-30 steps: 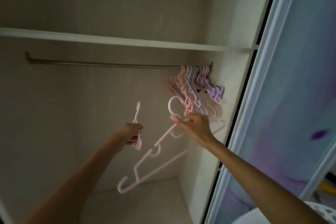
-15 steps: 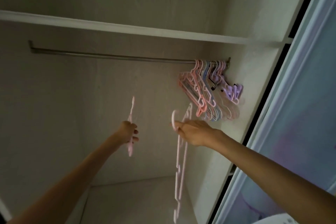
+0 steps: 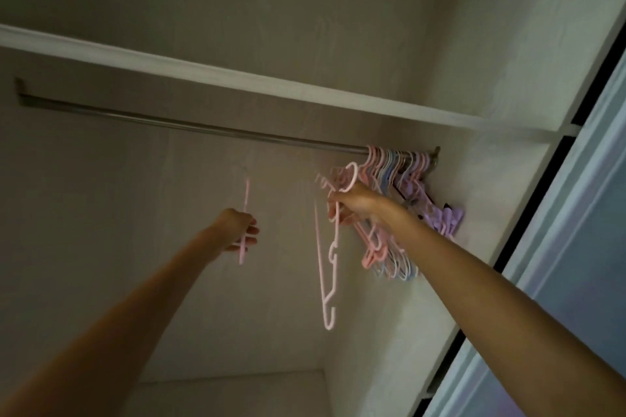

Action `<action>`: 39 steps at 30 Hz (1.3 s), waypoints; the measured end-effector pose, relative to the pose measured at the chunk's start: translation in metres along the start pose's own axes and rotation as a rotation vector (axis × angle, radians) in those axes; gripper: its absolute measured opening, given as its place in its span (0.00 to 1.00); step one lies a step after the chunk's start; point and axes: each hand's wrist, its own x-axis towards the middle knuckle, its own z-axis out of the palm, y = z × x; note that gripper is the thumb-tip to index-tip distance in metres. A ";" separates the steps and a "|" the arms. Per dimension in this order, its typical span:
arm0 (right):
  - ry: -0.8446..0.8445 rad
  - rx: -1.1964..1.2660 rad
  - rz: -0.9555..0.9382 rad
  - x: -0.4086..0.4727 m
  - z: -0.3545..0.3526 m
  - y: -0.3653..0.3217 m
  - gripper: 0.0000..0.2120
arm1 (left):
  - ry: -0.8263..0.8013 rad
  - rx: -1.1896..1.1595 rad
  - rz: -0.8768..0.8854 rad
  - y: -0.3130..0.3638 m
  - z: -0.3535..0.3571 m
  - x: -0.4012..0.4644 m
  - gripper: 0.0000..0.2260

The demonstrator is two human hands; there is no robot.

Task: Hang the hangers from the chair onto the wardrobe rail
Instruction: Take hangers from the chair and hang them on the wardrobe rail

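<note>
A metal wardrobe rail (image 3: pixel 189 123) runs under a shelf. At its right end hang several pink, blue and purple hangers (image 3: pixel 393 186). My right hand (image 3: pixel 355 205) grips a pale pink hanger (image 3: pixel 330 257) by its neck; its hook sits just below and left of the rail's hung bunch. My left hand (image 3: pixel 238 230) holds another pink hanger (image 3: pixel 244 223), seen edge-on, lower and further left, well under the rail.
A white shelf (image 3: pixel 271 86) lies just above the rail. The wardrobe's side wall (image 3: pixel 474 179) is close on the right, with a sliding door (image 3: pixel 576 247) beyond. The rail's left and middle stretch bears no hangers.
My right hand has lifted its hanger up toward the rail's right end, and the hanger has turned edge-on. My left hand has risen slightly with its hanger.
</note>
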 end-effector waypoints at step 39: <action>0.619 -0.932 -0.681 0.117 -0.065 0.030 0.31 | -0.009 0.067 0.162 0.018 0.043 0.030 0.07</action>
